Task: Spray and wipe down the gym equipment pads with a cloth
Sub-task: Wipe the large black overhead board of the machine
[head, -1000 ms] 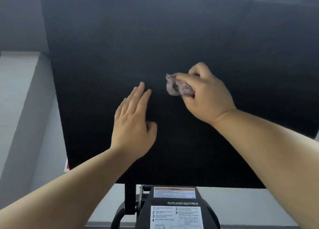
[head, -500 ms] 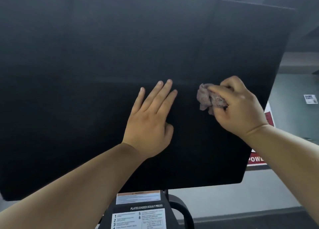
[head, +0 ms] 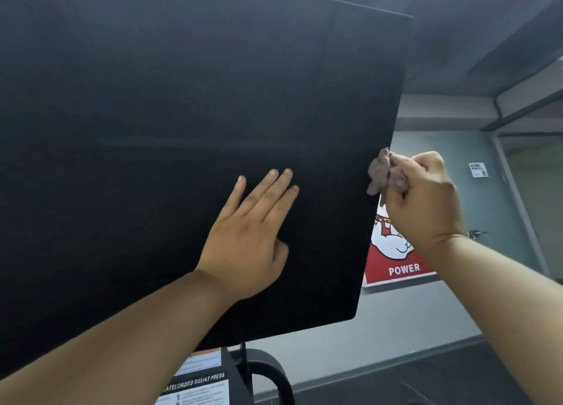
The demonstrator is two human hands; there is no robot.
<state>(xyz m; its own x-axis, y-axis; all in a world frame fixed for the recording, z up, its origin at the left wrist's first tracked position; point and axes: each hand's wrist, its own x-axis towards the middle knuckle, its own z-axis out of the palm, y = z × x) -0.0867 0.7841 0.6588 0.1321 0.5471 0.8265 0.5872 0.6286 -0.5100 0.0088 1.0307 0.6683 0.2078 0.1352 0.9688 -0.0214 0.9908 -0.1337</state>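
Observation:
A large black pad [head: 170, 105] of the squat press fills most of the view, tilted with its right edge running down the frame. My left hand [head: 253, 237] lies flat on the pad with straight fingers. My right hand [head: 423, 197] grips a small crumpled brownish cloth [head: 382, 173] and holds it against the pad's right edge. No spray bottle is in view.
Below the pad sits the machine's frame with an instruction label [head: 198, 386] reading "squat press" and a curved black bar [head: 274, 377]. A red and white "POWER" poster [head: 396, 258] hangs on the grey wall behind. Glass partition [head: 518, 191] at right.
My right hand has carried the cloth rightwards across the pad to its right edge. The view has swung right, and my left hand has stayed flat on the pad.

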